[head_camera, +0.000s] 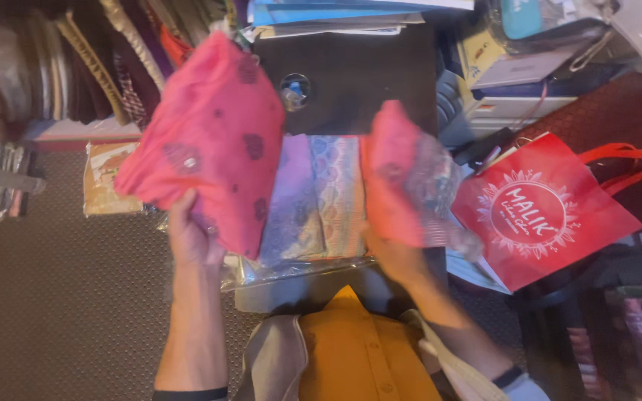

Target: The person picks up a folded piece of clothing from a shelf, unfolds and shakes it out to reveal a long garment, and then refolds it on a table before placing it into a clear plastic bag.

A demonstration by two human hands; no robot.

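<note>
My left hand (193, 239) grips the lower edge of a folded pink-red cloth with dark flower prints (213, 137), held up at the left. My right hand (397, 256) holds a second pink-red folded cloth (395, 174) that sits partly in a clear plastic wrapper (440, 186). Between the two hands lies a folded pastel cloth in lilac and peach patterns (321, 197), inside clear plastic on a small surface in front of me.
A red paper carrier bag with a white round print (540, 212) stands at the right. A dark wooden panel with a round knob (295, 89) is behind. Stacked folded fabrics (98, 59) fill the shelf at top left. Brown carpet (61, 297) covers the floor at left.
</note>
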